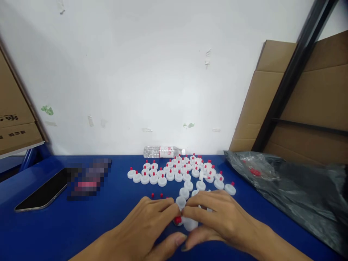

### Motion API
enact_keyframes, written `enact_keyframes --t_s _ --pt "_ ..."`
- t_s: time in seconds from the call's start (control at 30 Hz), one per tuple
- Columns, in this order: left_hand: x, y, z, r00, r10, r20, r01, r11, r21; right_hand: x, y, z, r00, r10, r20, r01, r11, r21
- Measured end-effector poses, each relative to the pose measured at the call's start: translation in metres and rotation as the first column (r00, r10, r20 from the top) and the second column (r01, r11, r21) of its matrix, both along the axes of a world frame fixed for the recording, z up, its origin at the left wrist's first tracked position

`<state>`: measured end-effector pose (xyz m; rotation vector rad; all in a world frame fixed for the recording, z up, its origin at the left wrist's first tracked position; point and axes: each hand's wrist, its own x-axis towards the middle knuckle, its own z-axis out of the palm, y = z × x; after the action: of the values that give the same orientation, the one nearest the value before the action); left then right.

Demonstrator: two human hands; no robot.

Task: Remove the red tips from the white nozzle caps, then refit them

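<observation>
My left hand (152, 221) and my right hand (220, 217) meet at the near middle of the table, fingers bent inward. Beside the left fingertips is a white plastic cap with a red tip (177, 220), partly hidden by the fingers. The right fingers and thumb curl around a white cap (190, 224), which touches the red-tipped one. Just beyond the fingertips lie white caps without red tips (184, 193). Farther back stand several white caps with red tips (162, 180), grouped close together. Two small red tips (152, 195) lie near the left knuckles.
A clear water bottle (159, 152) lies against the white wall. At left are a black phone (43, 190) and a blurred-out item (89, 179). A grey plastic bag (296, 195), with a clear bag of red pieces (255, 171) on it, covers the right side. Cardboard (250, 108) leans behind.
</observation>
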<state>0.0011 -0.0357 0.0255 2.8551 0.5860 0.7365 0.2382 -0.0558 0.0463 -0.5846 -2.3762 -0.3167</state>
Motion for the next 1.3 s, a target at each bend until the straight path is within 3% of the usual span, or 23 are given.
enact_keyframes --t_s 0.2,0.33,0.4,0.43,0.5,0.53,0.57,0.63,0.7,0.77,0.87,0.97,1.13,1.3 --pt "0.005 -0.004 -0.005 0.997 -0.004 0.082 0.012 0.995 -0.101 -0.002 0.0 -0.002 1.0 -0.006 0.007 0.005 0.999 0.038" --pt "0.007 -0.009 -0.02 0.951 0.121 0.286 -0.038 0.96 -0.278 -0.004 -0.001 -0.001 1.0 -0.012 -0.014 0.013 0.996 0.086" --pt "0.008 -0.009 -0.023 0.906 0.241 0.347 -0.051 0.878 -0.476 0.0 0.001 -0.002 0.999 -0.053 -0.001 0.053 0.987 0.151" --pt "0.008 -0.007 -0.021 0.891 0.296 0.344 -0.033 0.799 -0.601 0.004 0.004 -0.003 0.997 -0.083 0.001 0.081 0.978 0.195" --pt "0.003 -0.001 -0.009 0.864 0.383 0.327 0.048 0.585 -0.81 0.016 0.013 -0.004 0.987 -0.159 -0.025 0.16 0.946 0.282" --pt "-0.001 0.004 0.0 0.845 0.403 0.353 0.089 0.543 -0.835 0.024 0.018 -0.004 0.977 -0.207 -0.048 0.212 0.932 0.294" --pt "-0.005 0.01 0.01 0.825 0.405 0.393 0.108 0.569 -0.815 0.032 0.024 -0.004 0.962 -0.257 -0.087 0.271 0.916 0.294" --pt "-0.016 0.022 0.028 0.862 0.359 0.358 0.027 0.673 -0.739 0.046 0.033 -0.002 0.931 -0.34 -0.132 0.363 0.898 0.247" --pt "-0.025 0.034 0.041 0.925 0.331 0.186 -0.146 0.762 -0.631 0.053 0.038 0.0 0.91 -0.386 -0.154 0.41 0.892 0.189" --pt "-0.032 0.042 0.047 0.948 0.317 -0.002 -0.271 0.806 -0.526 0.055 0.039 0.001 0.904 -0.393 -0.17 0.417 0.898 0.142" --pt "-0.036 0.046 0.045 0.929 0.311 -0.201 -0.369 0.822 -0.434 0.052 0.036 0.001 0.9 -0.395 -0.183 0.412 0.909 0.065" --pt "-0.036 0.044 0.04 0.912 0.31 -0.27 -0.398 0.831 -0.39 0.052 0.035 0.003 0.871 -0.467 -0.153 0.47 0.882 -0.017" --pt "-0.035 0.041 0.037 0.904 0.325 -0.278 -0.401 0.87 -0.287 0.058 0.036 0.009 0.797 -0.6 -0.072 0.593 0.8 -0.096" --pt "-0.04 0.039 0.04 0.851 0.28 -0.443 -0.422 0.868 -0.262 0.066 0.04 0.015 0.684 -0.727 0.063 0.728 0.673 -0.133"
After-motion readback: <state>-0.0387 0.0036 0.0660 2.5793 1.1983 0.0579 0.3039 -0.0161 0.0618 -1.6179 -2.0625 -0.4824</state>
